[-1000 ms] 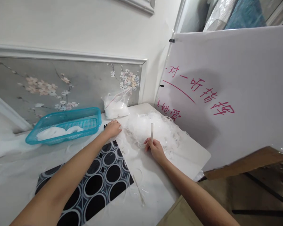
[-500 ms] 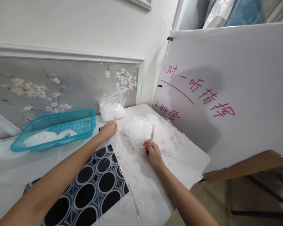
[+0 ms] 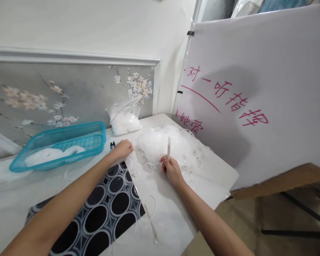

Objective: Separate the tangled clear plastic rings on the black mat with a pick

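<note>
White table [image 3: 213,175] | 1 blue basket [image 3: 64,132] | 1 clear bag [image 3: 126,122] | white strand heap [image 3: 185,145] | 1 circle-patterned mat [image 3: 120,204]

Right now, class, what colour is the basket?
The basket is turquoise, seen best in the head view.

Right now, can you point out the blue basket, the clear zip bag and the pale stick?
Blue basket [image 3: 90,142]: head view, on its bare mesh floor.
Clear zip bag [image 3: 126,123]: head view, on its lower part.
Pale stick [image 3: 169,147]: head view, on the length above the right hand [image 3: 172,170].

Basket [image 3: 66,134] left of bag [image 3: 126,122], strand tangle [image 3: 182,144] right
</note>
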